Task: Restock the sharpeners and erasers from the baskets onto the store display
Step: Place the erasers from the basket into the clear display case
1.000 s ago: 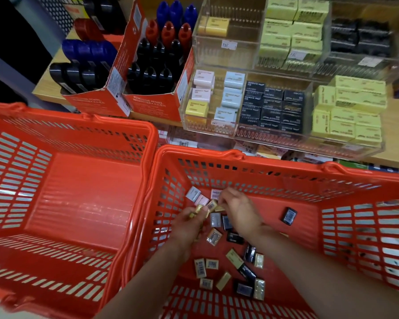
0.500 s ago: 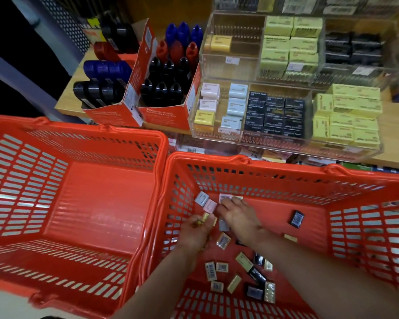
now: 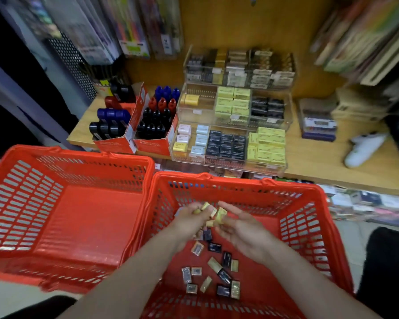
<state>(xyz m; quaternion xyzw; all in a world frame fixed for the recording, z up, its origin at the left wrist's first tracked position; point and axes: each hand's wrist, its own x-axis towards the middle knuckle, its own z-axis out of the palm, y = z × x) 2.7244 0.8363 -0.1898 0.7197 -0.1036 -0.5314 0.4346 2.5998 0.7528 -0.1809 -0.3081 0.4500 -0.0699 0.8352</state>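
Both hands hover over the right red basket [image 3: 309,226]. My left hand [image 3: 189,221] grips several small yellow erasers [image 3: 205,207]. My right hand [image 3: 237,226] holds a yellow eraser [image 3: 221,215] at its fingertips, touching the left hand's bundle. Several loose erasers [image 3: 214,272], black, yellow and grey, lie on the basket floor below the hands. The clear acrylic display [image 3: 228,134] on the wooden shelf beyond holds rows of yellow, black, white and pale blue erasers. Red cardboard boxes [image 3: 134,125] of black, blue and red sharpeners stand to its left.
A second red basket [image 3: 62,215] sits on the left with nothing showing inside. A white object [image 3: 364,149] lies on the wooden shelf [image 3: 332,166] at the right. Stacked boxes stand behind it. Hanging packets and books fill the back wall, blurred.
Both hands have risen from the basket floor with yellow erasers gathered between them. The camera has tilted up, showing more of the shelf and back wall.
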